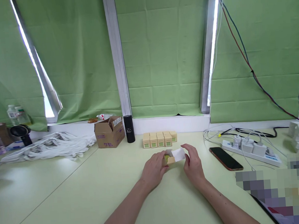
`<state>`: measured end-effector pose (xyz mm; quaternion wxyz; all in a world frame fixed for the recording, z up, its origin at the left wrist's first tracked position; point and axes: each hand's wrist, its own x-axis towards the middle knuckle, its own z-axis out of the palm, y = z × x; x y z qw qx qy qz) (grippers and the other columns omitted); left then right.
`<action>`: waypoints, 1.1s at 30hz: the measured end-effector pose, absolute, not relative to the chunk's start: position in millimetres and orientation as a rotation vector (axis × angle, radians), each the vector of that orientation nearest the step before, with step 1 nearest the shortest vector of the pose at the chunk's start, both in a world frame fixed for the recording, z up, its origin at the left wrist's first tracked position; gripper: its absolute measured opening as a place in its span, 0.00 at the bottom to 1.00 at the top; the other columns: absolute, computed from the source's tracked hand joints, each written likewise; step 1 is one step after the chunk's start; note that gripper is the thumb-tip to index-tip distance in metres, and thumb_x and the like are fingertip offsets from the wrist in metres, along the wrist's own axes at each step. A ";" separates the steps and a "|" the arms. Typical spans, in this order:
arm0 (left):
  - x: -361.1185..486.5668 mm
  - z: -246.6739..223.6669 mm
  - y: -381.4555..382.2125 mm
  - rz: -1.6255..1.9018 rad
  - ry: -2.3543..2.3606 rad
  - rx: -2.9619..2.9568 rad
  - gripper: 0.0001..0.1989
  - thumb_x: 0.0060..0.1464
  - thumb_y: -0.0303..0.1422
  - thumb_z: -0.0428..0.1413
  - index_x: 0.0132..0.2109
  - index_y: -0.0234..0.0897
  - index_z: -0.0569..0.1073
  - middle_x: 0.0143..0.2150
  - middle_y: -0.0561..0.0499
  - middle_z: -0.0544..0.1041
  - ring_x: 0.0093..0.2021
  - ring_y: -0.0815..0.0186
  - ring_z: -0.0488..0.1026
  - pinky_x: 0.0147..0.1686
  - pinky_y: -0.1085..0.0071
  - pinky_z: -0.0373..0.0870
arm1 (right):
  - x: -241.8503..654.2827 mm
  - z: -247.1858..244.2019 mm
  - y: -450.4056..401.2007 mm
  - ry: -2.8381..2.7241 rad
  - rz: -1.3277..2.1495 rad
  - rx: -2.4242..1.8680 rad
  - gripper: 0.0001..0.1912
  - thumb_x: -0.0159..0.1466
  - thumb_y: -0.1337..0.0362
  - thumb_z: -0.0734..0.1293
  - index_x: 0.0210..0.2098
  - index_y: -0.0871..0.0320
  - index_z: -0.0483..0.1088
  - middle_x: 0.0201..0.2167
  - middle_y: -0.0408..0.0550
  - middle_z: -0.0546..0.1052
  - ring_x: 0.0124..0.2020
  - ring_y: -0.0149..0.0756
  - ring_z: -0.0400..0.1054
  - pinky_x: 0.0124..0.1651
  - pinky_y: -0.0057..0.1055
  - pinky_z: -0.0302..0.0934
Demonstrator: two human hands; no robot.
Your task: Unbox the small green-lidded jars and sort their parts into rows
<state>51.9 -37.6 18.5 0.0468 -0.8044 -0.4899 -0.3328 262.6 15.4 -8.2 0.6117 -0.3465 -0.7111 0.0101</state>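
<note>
Two forearms are shown bare – the left forearm (122, 207) and the right forearm (222, 200) – and each is narrowed towards the wrist. On the right one, a few tiny spots can be made out. The left hand (155, 169) and right hand (194, 167) are left uncovered too.

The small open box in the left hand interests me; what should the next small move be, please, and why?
Perhaps the right hand should fold the white flap inward: it is at the flap's edge, the left hand holds the box, and something yellow-green shows inside.
</note>
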 end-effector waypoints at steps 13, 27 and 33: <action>49.3 15.8 -35.2 -0.913 -1.662 -2.481 0.36 0.62 0.31 0.56 0.73 0.44 0.51 0.59 0.43 0.75 0.57 0.52 0.72 0.52 0.57 0.72 | 253.2 2.1 -1.9 -1.928 -0.158 -0.585 0.30 0.62 0.81 0.55 0.59 0.51 0.63 0.48 0.48 0.81 0.48 0.41 0.77 0.66 0.58 0.61; 49.2 14.1 -32.0 -0.942 -1.729 -2.483 0.35 0.62 0.33 0.55 0.72 0.41 0.53 0.61 0.42 0.75 0.59 0.51 0.72 0.55 0.55 0.70 | 254.1 3.1 -6.9 -1.912 -0.117 -0.664 0.21 0.64 0.75 0.61 0.54 0.53 0.64 0.32 0.43 0.77 0.38 0.43 0.73 0.59 0.55 0.61; 50.0 14.6 -33.5 -0.907 -1.696 -2.463 0.35 0.61 0.30 0.55 0.72 0.41 0.53 0.59 0.42 0.75 0.58 0.51 0.72 0.54 0.55 0.71 | 251.0 1.8 -9.0 -1.978 -0.052 -0.772 0.18 0.65 0.74 0.62 0.53 0.54 0.67 0.31 0.45 0.80 0.44 0.47 0.71 0.56 0.51 0.60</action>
